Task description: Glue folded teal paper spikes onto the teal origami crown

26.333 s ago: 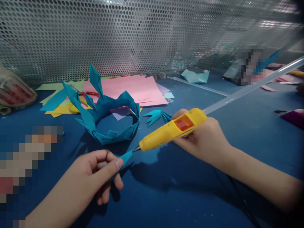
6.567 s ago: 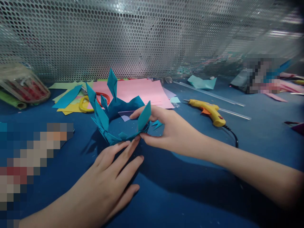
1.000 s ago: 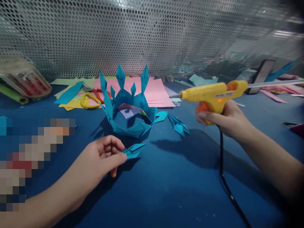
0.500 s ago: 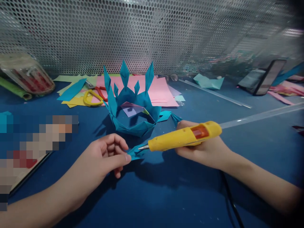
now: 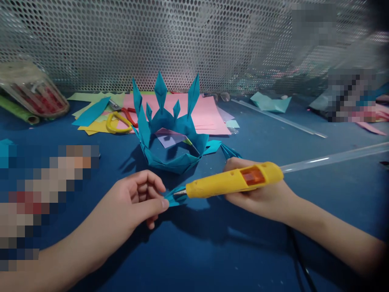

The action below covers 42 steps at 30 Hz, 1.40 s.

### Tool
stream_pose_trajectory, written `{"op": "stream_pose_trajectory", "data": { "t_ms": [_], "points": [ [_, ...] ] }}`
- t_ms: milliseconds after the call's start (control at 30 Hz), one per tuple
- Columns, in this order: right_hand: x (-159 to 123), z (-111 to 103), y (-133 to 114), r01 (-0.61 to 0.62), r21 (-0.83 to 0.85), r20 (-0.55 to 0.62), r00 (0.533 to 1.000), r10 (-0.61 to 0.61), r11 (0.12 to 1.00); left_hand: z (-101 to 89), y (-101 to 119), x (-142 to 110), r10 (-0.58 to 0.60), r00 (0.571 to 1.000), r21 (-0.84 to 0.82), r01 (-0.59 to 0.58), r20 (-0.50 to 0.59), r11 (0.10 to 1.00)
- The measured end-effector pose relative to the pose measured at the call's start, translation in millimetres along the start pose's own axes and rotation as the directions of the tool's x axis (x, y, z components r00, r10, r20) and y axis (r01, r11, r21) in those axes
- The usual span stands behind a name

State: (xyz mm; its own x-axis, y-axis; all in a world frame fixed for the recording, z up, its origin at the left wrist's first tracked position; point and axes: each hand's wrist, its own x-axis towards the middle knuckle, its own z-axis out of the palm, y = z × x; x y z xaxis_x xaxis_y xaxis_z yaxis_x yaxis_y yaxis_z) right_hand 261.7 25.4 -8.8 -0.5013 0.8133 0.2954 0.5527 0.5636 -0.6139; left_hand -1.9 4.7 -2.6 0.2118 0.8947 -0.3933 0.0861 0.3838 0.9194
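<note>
Between thumb and fingers, my left hand (image 5: 142, 200) pinches a small folded blue paper piece (image 5: 174, 201) low over the table. My right hand (image 5: 258, 198) is wrapped round a yellow hot glue gun (image 5: 225, 181); its metal tip lies over the paper piece and seems to touch it. A clear glue stick (image 5: 331, 159) sticks out of the gun's back end. Just beyond my hands stands a blue folded paper crown (image 5: 170, 164) with pointed diamond tips. More folded blue paper (image 5: 229, 151) lies right of the crown, partly behind my right hand.
Pink paper sheets (image 5: 209, 115) and yellow-handled scissors (image 5: 117, 123) lie behind the crown. A clear jar (image 5: 36, 93) stands at the back left. Another glue stick (image 5: 279, 117) and a pale green folded paper (image 5: 270, 103) are at the back right. A black cord (image 5: 299, 255) trails from the gun.
The glue gun's tip has shifted slightly left and down over the blue paper piece. My left hand has stayed almost still, keeping its pinch.
</note>
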Motion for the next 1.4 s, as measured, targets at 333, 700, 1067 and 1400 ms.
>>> {"op": "stream_pose_trajectory", "data": {
  "t_ms": [333,700,1067,1400],
  "points": [
    [2.5,0.4,-1.2,0.048,-0.048,-0.009,0.999,-0.049,0.998,0.7,1.8,-1.3,-0.002,1.000,0.022,0.003,-0.021,1.000],
    [0.2,0.6,2.0,0.106,-0.095,-0.039,0.993,-0.111,0.990,-0.1,1.4,-0.2,-0.011,1.000,0.051,0.012,-0.020,0.999],
    [-4.2,3.4,5.0,0.115,-0.167,-0.095,0.987,-0.132,0.979,-0.6,1.2,-2.9,-0.008,1.000,0.036,0.008,-0.011,0.999],
    [-4.3,1.4,5.6,0.115,-0.256,-0.056,0.989,-0.134,0.960,-1.0,0.9,-1.7,-0.011,1.000,0.055,0.012,-0.023,0.998]
  ]
}}
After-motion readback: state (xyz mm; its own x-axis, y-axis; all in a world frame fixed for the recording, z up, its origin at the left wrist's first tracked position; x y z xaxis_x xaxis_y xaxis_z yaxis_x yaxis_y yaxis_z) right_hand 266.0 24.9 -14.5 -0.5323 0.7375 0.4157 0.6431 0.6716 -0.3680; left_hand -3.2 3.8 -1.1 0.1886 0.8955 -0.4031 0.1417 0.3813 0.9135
